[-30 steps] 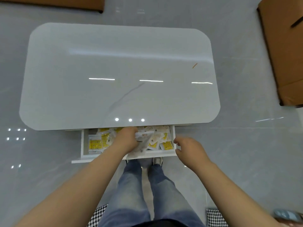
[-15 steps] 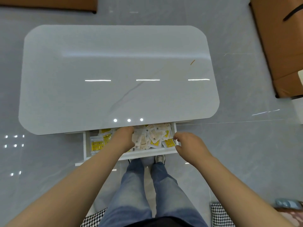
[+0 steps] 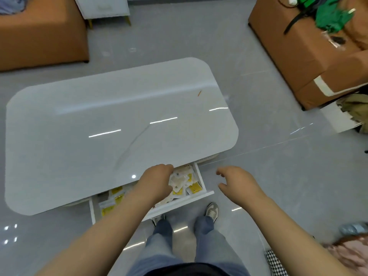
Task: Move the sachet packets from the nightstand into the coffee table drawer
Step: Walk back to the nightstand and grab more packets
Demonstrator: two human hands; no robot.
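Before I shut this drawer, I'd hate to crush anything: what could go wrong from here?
The sachet packets are heaped in the drawer; top ones could catch under the coffee table edge. The left hand is inside and could get pinched. The right hand is off the drawer, steadying nothing.

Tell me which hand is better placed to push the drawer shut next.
Right, probably. The right hand hangs free beside the front corner of the drawer, holding nothing. The left hand is down inside the drawer among the sachets and would have to come out first.
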